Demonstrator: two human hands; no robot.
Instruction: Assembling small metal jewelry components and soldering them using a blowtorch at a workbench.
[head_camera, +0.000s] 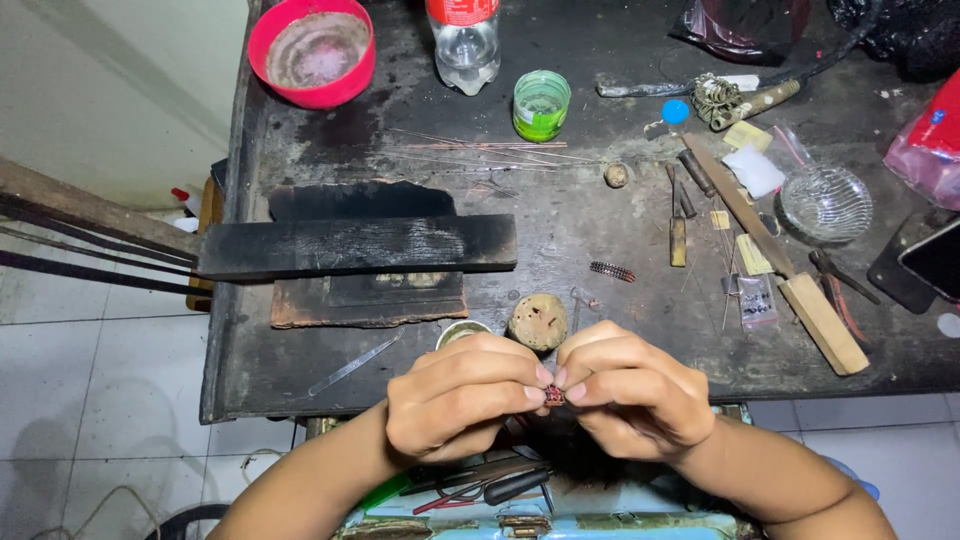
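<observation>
My left hand and my right hand meet at the near edge of a dark, scorched workbench. Their fingertips pinch one tiny reddish-brown piece between them. Most of the piece is hidden by my fingers. Just behind my hands lie a round cork-like block and a small round tin. A short coiled spring-like piece lies a little further back.
A charred wooden block lies at the left. At the back stand a pink bowl, a clear bottle and a green cup. Thin wires, hand tools, a wooden-handled file, a wire-mesh dish and metal tweezers lie about. Pliers lie below my hands.
</observation>
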